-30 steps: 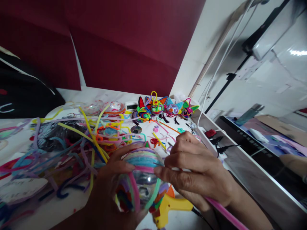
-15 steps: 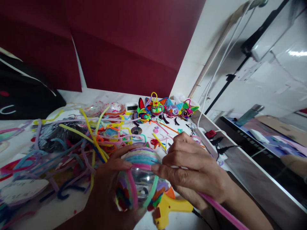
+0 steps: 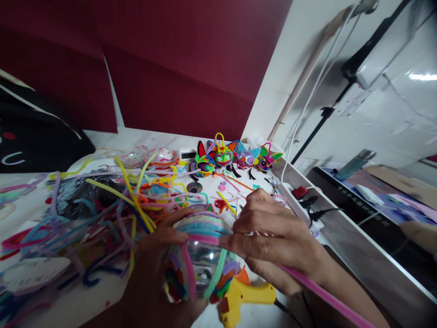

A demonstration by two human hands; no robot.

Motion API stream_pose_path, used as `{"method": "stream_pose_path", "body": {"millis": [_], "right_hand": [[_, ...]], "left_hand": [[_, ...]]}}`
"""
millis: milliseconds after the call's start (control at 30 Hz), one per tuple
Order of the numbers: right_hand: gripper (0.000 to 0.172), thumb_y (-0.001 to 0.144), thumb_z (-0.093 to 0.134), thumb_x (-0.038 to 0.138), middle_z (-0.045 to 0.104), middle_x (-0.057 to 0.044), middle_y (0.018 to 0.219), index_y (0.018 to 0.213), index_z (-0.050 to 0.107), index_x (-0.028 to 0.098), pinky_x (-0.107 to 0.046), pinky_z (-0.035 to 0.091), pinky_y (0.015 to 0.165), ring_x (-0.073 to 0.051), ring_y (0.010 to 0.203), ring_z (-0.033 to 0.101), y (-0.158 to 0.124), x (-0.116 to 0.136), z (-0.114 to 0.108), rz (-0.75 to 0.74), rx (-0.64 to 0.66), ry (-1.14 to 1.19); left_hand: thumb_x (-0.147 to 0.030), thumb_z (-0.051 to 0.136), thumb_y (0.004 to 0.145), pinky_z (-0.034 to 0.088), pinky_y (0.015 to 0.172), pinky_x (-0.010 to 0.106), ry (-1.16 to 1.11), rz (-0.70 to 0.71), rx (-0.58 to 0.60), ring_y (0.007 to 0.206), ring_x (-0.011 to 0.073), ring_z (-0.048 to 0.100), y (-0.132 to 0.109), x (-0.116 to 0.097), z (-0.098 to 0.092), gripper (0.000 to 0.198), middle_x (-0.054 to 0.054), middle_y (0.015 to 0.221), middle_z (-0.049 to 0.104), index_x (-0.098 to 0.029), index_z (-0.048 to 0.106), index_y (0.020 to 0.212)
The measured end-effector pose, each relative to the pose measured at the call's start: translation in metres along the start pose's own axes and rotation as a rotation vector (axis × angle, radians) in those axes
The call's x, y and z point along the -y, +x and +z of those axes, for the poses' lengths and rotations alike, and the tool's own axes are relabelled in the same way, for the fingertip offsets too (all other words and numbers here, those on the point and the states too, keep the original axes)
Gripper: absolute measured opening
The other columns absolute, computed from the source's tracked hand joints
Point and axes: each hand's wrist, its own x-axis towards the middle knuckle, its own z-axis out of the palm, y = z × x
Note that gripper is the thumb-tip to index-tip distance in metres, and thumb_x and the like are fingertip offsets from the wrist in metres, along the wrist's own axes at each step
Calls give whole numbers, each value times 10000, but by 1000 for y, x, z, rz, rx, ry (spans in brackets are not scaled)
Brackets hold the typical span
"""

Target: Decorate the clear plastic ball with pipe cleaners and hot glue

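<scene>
My left hand is wrapped round the left side of a clear plastic ball, its thumb and fingers pressing the surface. Bands of purple, blue, pink and mint pipe cleaner cover the ball's top and run down its sides. A pink pipe cleaner trails to the lower right from under my right hand. That hand is closed in a pinch, fingertips at the end of the pink band on the ball. Just below it lies a yellow glue gun with a black cord.
Loose pipe cleaners pile up on the left, around a crumpled dark plastic bag. Several colourful cat-eared ornaments line the back. A red plug with cables sits along the right ledge. A black bag stands far left.
My right fingertips have shifted slightly right along the pink band on the ball. The trailing pink pipe cleaner now reaches farther right. My left hand keeps its hold.
</scene>
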Motion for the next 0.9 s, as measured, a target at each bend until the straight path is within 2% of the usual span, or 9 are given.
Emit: {"method": "stream_pose_path", "body": {"millis": [167,267,533,733,900], "right_hand": [[175,905,584,76,695,-107,839,985,739,85,-393,419,727,-195,764,625,-1,-3,1,-34,-49,18],[178,907,585,79,693,-102,851,993,739,88,-396,425,740,-195,776,630,-2,-3,1,-26,-41,20],[164,923,584,108,700,-74,844,985,735,110,-382,418,725,-174,743,580,-2,-3,1,-15,-16,-4],[156,920,584,98,705,-84,851,969,732,100,-383,423,729,-173,753,582,-1,-3,1,-13,-14,6],[151,930,575,102,704,-72,843,947,724,113,-377,419,720,-170,749,617,-1,-4,2,-25,-27,14]], "left_hand": [[-219,745,635,628,884,510,60,35,87,1188,364,649,6,-1,-4,633,141,1302,557,-274,412,1170],[-204,735,637,625,923,508,61,45,101,1219,363,633,9,-2,-5,637,142,1308,548,-267,405,1177],[-205,706,676,670,838,413,28,41,112,1179,312,675,6,-6,-3,591,124,1347,521,-273,400,1176],[-208,728,644,660,833,450,65,42,143,1196,343,663,11,-4,-5,611,139,1350,547,-267,411,1163],[-204,686,662,645,836,465,53,50,120,1187,352,662,13,-6,-3,564,135,1320,561,-274,411,1149]]}}
